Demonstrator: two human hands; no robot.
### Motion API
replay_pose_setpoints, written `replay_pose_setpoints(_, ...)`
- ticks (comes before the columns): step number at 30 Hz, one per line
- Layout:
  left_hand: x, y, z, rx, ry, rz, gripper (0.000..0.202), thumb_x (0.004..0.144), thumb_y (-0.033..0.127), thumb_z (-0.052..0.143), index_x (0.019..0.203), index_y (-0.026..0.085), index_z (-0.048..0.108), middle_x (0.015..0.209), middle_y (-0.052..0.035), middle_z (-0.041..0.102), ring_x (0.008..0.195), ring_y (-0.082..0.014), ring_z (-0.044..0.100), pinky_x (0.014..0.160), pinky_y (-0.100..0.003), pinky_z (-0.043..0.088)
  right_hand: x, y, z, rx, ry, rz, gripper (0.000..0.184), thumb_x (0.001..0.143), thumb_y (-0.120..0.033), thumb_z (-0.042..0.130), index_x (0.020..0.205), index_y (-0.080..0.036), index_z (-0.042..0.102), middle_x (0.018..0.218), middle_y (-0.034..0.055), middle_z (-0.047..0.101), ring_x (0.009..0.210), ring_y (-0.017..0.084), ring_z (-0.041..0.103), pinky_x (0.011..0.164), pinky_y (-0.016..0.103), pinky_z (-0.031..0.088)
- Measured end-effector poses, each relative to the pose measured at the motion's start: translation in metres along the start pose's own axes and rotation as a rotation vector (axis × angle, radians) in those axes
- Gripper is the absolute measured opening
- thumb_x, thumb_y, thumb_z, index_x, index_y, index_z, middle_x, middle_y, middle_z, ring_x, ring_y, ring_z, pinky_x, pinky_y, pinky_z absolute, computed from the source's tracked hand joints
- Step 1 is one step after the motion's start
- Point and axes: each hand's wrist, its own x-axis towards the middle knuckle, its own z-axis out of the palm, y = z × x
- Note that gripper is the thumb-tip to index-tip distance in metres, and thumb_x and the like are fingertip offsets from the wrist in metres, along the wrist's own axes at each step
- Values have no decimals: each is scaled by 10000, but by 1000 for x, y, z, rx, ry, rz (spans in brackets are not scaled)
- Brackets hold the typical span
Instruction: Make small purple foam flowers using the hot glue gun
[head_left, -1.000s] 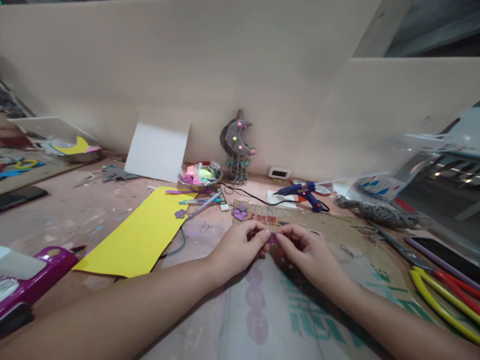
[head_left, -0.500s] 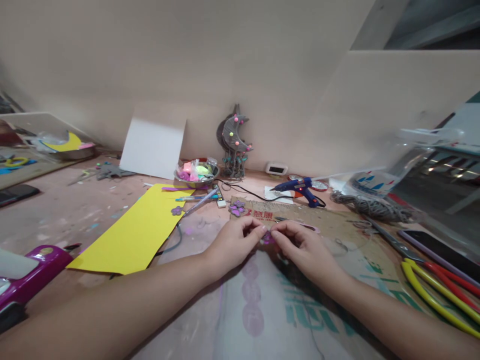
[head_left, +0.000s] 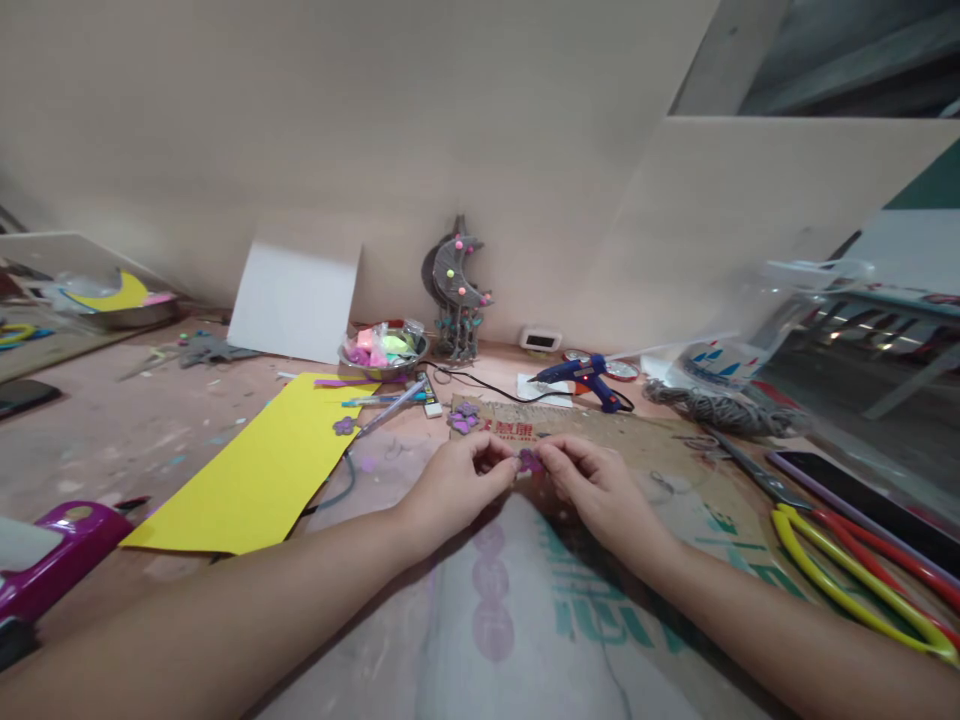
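Observation:
My left hand (head_left: 454,484) and my right hand (head_left: 592,487) meet at the middle of the table, fingertips pinched together on a small purple flower-shaped piece (head_left: 530,461). Both hands hover just above a flattened cardboard sheet (head_left: 675,470). More purple flower pieces (head_left: 463,417) lie on the cardboard's far left corner, and one purple flower piece (head_left: 344,426) rests on the yellow paper sheet (head_left: 262,470) to the left.
A blue glue gun (head_left: 581,376) with black cord lies behind the hands. Also there: a metal bowl of coloured bits (head_left: 382,350), a moon-shaped ornament (head_left: 457,280), pens (head_left: 386,402), grey cord (head_left: 720,410), scissors (head_left: 757,475), yellow and red tubes (head_left: 855,570), a phone (head_left: 862,500), a magenta tool (head_left: 52,550).
My hands keep pinching the purple piece, with only small finger shifts. The camera view has drifted a little, so everything sits slightly further left and higher.

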Motion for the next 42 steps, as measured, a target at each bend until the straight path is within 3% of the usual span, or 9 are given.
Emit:
replay_pose_setpoints(5, 1, -1, -1, 8, 7, 2, 155, 776, 305, 526, 743, 155, 551, 666, 11, 557, 600, -102, 498, 562, -208, 388, 3, -1, -2, -80, 60, -43, 243, 813, -386, 512, 880, -169, 601, 763, 37, 633, 639, 146, 561, 560, 245, 438)
replay_pose_setpoints(9, 1, -2, 0, 31, 3, 16, 164, 771, 317, 534, 746, 157, 556, 669, 8, 569, 618, -112, 522, 567, -212, 395, 3, -3, -2, -201, 28, -84, 179, 805, -336, 517, 788, -183, 608, 683, 19, 609, 618, 148, 539, 565, 255, 420)
replay_pose_setpoints(14, 1, -1, 1, 47, 10, 31, 119, 756, 274, 537, 749, 161, 572, 703, 2, 597, 664, -123, 545, 614, -222, 416, 3, 2, -1, -171, -9, -81, 194, 820, -361, 494, 765, -192, 571, 622, -2, 568, 573, 141, 519, 531, 252, 414)
replay_pose_setpoints(21, 2, -1, 1, 17, 20, 21, 111, 766, 260, 511, 747, 158, 549, 693, 9, 571, 655, -115, 528, 615, -219, 407, 5, 9, -3, -115, 59, -69, 268, 832, -409, 489, 947, -186, 585, 877, 49, 646, 743, 175, 585, 658, 287, 452)
replay_pose_setpoints(28, 0, -2, 0, 52, 9, 16, 104, 752, 263, 529, 750, 162, 556, 710, 6, 589, 679, -124, 546, 627, -223, 413, 5, -2, -4, -252, 21, -138, 184, 815, -328, 500, 726, -195, 591, 690, 13, 597, 659, 157, 552, 626, 273, 425)
replay_pose_setpoints(34, 0, -2, 0, 69, 4, 25, 92, 747, 250, 533, 744, 163, 562, 708, 6, 597, 671, -122, 549, 628, -222, 417, 5, -1, -2, -191, -23, -124, 182, 820, -331, 483, 718, -197, 553, 660, 0, 567, 622, 146, 527, 590, 258, 418)
replay_pose_setpoints(38, 2, -4, 0, 20, 16, 5, 122, 763, 280, 520, 747, 163, 548, 684, 11, 577, 637, -114, 528, 598, -220, 404, 4, 4, -3, -101, 44, -76, 257, 868, -381, 421, 854, -186, 588, 775, 31, 618, 713, 166, 567, 651, 275, 440)
replay_pose_setpoints(42, 3, -6, 0, 3, 21, 4, 105, 760, 264, 522, 746, 163, 544, 677, 16, 564, 636, -112, 518, 597, -218, 397, 7, 9, -4, -78, 48, -50, 287, 827, -421, 501, 964, -183, 584, 853, 45, 635, 749, 180, 586, 658, 288, 450)
